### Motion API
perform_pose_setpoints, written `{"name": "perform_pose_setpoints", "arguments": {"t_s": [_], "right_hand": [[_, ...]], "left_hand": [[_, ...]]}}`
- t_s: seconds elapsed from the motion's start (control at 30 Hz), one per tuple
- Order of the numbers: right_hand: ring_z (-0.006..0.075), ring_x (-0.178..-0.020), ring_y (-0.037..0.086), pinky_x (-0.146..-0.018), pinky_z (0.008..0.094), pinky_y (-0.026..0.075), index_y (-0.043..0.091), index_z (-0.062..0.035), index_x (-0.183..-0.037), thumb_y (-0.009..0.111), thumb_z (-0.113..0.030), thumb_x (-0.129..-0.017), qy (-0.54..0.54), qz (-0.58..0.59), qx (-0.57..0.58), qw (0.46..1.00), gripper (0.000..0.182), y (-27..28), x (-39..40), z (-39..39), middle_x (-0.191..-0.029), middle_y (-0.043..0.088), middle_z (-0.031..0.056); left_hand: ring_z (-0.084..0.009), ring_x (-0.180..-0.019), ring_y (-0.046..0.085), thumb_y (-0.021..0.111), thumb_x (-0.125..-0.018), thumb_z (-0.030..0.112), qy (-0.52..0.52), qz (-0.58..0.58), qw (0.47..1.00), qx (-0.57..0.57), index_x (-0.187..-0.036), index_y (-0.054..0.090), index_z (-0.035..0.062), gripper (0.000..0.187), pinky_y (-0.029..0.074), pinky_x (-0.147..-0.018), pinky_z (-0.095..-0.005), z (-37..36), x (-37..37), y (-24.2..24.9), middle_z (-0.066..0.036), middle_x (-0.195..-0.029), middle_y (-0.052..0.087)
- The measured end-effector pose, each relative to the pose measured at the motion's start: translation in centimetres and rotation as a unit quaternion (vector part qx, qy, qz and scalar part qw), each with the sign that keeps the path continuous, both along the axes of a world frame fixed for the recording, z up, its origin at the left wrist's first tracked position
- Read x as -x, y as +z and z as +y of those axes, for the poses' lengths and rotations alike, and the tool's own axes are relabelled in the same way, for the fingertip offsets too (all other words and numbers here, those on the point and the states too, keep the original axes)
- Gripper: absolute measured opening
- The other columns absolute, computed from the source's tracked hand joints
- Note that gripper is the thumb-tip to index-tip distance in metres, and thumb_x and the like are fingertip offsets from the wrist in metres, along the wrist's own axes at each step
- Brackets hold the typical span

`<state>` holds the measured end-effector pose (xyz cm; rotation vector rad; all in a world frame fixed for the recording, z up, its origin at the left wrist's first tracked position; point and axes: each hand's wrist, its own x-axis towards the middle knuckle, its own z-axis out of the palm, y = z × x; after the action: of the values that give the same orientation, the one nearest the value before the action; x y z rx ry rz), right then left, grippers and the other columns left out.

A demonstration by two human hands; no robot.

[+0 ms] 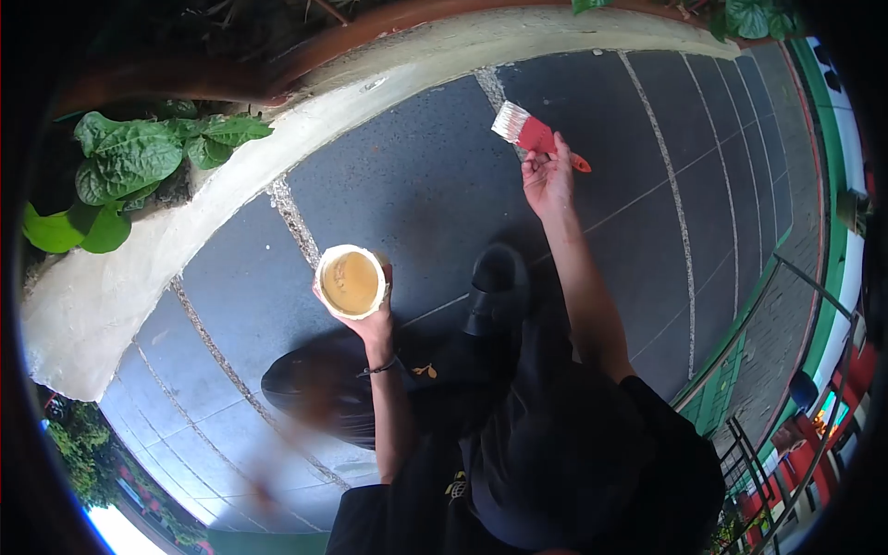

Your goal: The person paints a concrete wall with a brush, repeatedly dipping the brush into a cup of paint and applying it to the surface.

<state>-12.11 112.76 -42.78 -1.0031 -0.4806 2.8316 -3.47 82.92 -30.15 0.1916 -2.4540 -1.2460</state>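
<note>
My left hand [372, 324] is wrapped round a round tub [382, 289] with a pale rim, held mouth up over the floor. Inside the tub lies a tan-yellow liquid [351, 282] with a few darker marks on it. Farther forward and to the right, my right hand [551, 180] grips a paintbrush [536, 135] with a red ferrule and an orange-red handle end. The brush's bristles [509, 121] look whitish and point up and left, apart from the wall. Part of the handle is hidden behind my fingers.
A low curved cream wall [213, 176] borders a planter, with leafy plants [129, 162] hanging over it. Grey floor tiles [416, 176] with pebbled joints spread below. My dark shoe [495, 287] rests between my hands. A metal railing [819, 287] runs along the right.
</note>
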Motion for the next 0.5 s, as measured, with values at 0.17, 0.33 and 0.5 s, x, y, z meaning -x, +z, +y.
{"name": "perform_pose_setpoints", "arguments": {"t_s": [0.17,0.33,0.5], "right_hand": [[0.0118,-0.071,0.066,-0.058,0.0256,0.049,0.063,-0.0105,-0.102,0.058,-0.041,-0.097,0.008,-0.012,-0.051,0.999,0.031,-0.8,-1.8,1.3,-0.09,0.071,0.0023],[0.0166,-0.073,0.069,-0.066,0.0329,0.058,0.064,-0.0051,-0.103,0.063,-0.028,-0.095,-0.004,-0.03,-0.175,0.984,0.024,-1.3,-0.9,1.9,-0.091,0.072,0.0098],[0.0223,-0.076,0.069,-0.07,0.0343,0.06,0.058,0.005,-0.107,0.062,-0.019,-0.097,-0.08,-0.024,-0.366,0.927,0.027,-1.4,3.5,-0.2,-0.084,0.066,0.0127]], "left_hand": [[-0.0246,-0.125,0.048,0.088,-0.066,0.01,0.06,-0.036,0.996,-0.046,-0.141,0.031,0.0029,0.093,0.039,-0.108,-0.0425,0.9,1.2,-4.6,-0.014,-0.136,0.044],[-0.0252,-0.125,0.048,0.087,-0.067,0.009,0.031,-0.044,0.995,-0.084,-0.142,0.03,0.0047,0.094,0.04,-0.108,-0.0432,0.6,2.6,-7.9,-0.015,-0.138,0.044],[-0.0294,-0.131,0.046,0.084,-0.071,0.006,0.015,-0.036,0.995,-0.095,-0.145,0.027,0.0048,0.093,0.036,-0.111,-0.0454,0.5,3.4,-8.7,-0.019,-0.143,0.044]]}}
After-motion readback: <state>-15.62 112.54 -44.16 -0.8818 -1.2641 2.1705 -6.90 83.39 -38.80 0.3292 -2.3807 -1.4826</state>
